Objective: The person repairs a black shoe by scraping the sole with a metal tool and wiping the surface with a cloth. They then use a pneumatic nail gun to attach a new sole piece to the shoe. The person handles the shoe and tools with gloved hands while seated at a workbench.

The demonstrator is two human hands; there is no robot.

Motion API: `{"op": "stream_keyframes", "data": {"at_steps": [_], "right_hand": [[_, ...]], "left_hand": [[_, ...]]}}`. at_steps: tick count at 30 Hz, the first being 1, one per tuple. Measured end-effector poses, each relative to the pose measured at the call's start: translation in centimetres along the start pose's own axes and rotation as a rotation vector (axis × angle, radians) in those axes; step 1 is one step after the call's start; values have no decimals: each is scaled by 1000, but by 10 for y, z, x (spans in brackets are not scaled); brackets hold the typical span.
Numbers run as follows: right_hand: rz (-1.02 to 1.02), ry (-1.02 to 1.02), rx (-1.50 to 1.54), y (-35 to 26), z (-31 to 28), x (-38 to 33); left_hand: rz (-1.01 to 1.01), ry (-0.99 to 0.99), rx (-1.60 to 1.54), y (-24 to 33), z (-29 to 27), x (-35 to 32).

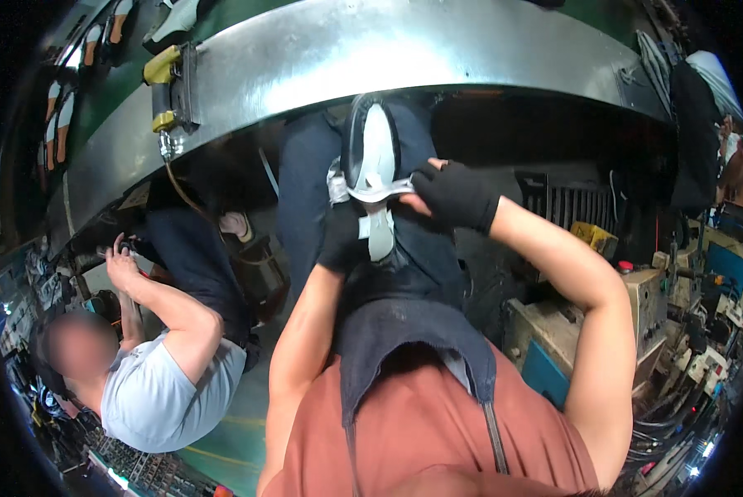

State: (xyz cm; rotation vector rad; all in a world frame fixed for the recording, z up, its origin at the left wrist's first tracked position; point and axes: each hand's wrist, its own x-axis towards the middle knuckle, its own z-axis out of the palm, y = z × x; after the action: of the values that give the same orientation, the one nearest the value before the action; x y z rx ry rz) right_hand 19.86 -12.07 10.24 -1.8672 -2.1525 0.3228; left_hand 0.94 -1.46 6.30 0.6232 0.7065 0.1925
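Observation:
A shoe (378,142) lies sole-up over my lap, toe away from me. It has a black rim, a pale underside and a narrow grey heel part (380,236). Across its middle runs a white strap (371,195). My right hand (456,195), in a black fingerless glove, pinches the strap's right end beside the shoe. My left hand (342,238), gloved alike, is against the left side of the heel part; its fingers are lost in dark cloth and behind the shoe. Beside the shoe's left edge is a whitish wrapped piece (336,183).
A metal bench edge (504,58) curves ahead of me. A yellow-and-black air tool (164,87) with a hose is at its left. Shoes (61,124) stand far left. A co-worker (173,373) sits left. Machinery (644,298) and a yellow box (593,238) are at right.

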Motion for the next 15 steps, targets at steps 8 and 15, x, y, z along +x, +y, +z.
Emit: {"op": "stream_keyframes", "data": {"at_steps": [8,15], "right_hand": [[192,-572,208,11,-78,16],[-363,-222,366,-24,-30,35]], "left_hand": [[657,328,870,-12,-28,29],[492,-120,922,0,-52,11]]}}
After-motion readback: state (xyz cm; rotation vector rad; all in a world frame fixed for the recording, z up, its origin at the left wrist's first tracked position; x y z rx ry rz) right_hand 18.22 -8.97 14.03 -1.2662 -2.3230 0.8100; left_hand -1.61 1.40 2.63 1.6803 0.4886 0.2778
